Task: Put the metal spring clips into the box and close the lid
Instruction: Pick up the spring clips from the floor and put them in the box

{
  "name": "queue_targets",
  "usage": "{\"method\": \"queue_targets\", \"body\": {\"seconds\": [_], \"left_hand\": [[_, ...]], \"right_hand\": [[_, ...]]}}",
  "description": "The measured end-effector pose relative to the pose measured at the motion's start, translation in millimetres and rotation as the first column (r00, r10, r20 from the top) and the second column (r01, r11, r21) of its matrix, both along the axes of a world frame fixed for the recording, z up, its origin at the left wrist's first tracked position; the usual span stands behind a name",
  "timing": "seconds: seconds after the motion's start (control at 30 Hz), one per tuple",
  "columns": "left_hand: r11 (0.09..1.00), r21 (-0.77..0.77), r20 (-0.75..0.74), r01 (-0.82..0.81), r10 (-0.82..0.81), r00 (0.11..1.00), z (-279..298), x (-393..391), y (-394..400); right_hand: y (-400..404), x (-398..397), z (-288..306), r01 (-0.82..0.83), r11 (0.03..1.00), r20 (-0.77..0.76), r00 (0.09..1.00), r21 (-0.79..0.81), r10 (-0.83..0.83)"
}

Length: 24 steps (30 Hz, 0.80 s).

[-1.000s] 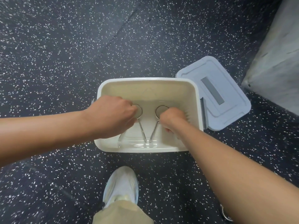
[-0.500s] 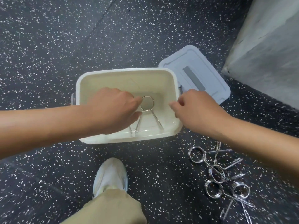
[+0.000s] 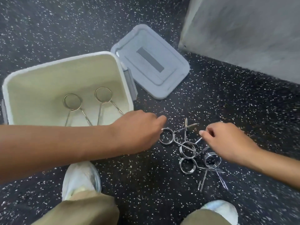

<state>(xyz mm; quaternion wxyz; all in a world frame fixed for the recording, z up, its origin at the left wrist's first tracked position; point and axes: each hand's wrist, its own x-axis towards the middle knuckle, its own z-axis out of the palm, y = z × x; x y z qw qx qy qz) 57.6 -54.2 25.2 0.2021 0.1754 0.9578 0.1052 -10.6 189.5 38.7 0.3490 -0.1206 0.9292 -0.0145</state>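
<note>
Left hand [image 3: 138,129] reaches across from the box side, fingers curled down, tips right at the ring of the nearest clip [image 3: 166,138] on the floor [image 3: 227,111]. It touches or nearly touches the ring; can't tell if it's actually gripped. Right hand [image 3: 227,140] comes in from the other side, thumb & forefinger pinched close together over the prongs at the top of the pile [image 3: 193,151] (motion blur there, so can't tell whether anything's held).

Between & below the hands: four loose clips in a tangle, chrome rings w/ long prongs, overlapping each other. One coil [image 3: 212,159] stands more on edge, just beside the right wrist; another ring [image 3: 187,165] lies flat below it, prongs pointing toward the shoes.

Box [image 3: 68,64] sits to the left of the pile, open, cream inside. Two clips lie in it side by side, rings toward the far wall, prongs toward the person: one at left [image 3: 72,101], one at right [image 3: 103,95]. The left forearm crosses over the box's near edge.

Lid [image 3: 172,62] is off, grey, flat on the floor just beside the box's far right corner, a dark strip along its middle.

Bottom of view: two pale shoes [image 3: 81,177], tan trouser legs [image 3: 84,210]. Grey slab [image 3: 243,30] at top right.
</note>
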Motion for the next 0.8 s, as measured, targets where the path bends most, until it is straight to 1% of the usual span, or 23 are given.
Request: {"method": "queue_targets", "body": {"seconds": [0.07, 0.17, 0.2, 0.3, 0.33, 0.43, 0.5, 0.57, 0.67, 0.73, 0.8], "left_hand": [[0.998, -0.001, 0.109, -0.069, 0.069, 0.992, -23.9, -0.5, 12.2], [0.991, -0.024, 0.181, -0.134, 0.137, 0.974, -51.9, -1.6, 28.3], [0.988, -0.037, 0.192, -0.153, 0.157, 0.969, -58.7, -1.0, 32.7], [0.979, -0.123, 0.221, -0.16, 0.185, 0.958, -71.8, -0.6, 47.8], [0.975, -0.148, 0.233, -0.168, 0.199, 0.952, -74.3, -0.8, 50.9], [0.959, -0.22, 0.263, -0.179, 0.235, 0.936, -79.9, -5.1, 56.6], [0.948, -0.261, 0.262, -0.184, 0.253, 0.931, -84.5, -9.5, 56.5], [0.939, -0.263, 0.288, -0.222, 0.296, 0.911, -89.0, -12.9, 56.1], [0.933, -0.235, 0.324, -0.274, 0.341, 0.883, -91.3, -15.0, 58.2], [0.933, -0.216, 0.322, -0.287, 0.346, 0.881, -89.5, -15.8, 60.2], [0.931, -0.193, 0.332, -0.311, 0.36, 0.872, -86.0, -16.6, 60.9]], "right_hand": [[16.5, 5.8, -14.7, 0.036, 0.999, 0.01, 0.999, -0.012, -0.036], [30.5, 10.5, -28.6, 0.057, 0.997, 0.033, 0.998, -0.046, -0.055], [31.7, 12.3, -30.8, 0.024, 0.998, 0.041, 0.999, -0.056, -0.021], [33.5, 16.5, -35.3, -0.158, 0.986, 0.043, 0.986, -0.045, 0.16], [33.5, 16.4, -36.9, -0.167, 0.985, 0.034, 0.985, -0.053, 0.169], [34.3, 14.6, -43.7, -0.093, 0.989, 0.026, 0.995, -0.113, 0.097], [31.9, 15.3, -50.0, -0.085, 0.988, 0.013, 0.996, -0.127, 0.087], [29.4, 16.9, -56.8, -0.119, 0.983, -0.031, 0.993, -0.137, 0.116], [28.0, 17.8, -66.9, -0.219, 0.963, -0.102, 0.973, -0.154, 0.205], [28.3, 16.4, -73.1, -0.287, 0.948, -0.121, 0.955, -0.137, 0.271], [30.0, 13.6, -79.2, -0.312, 0.941, -0.125, 0.947, -0.13, 0.297]]}}
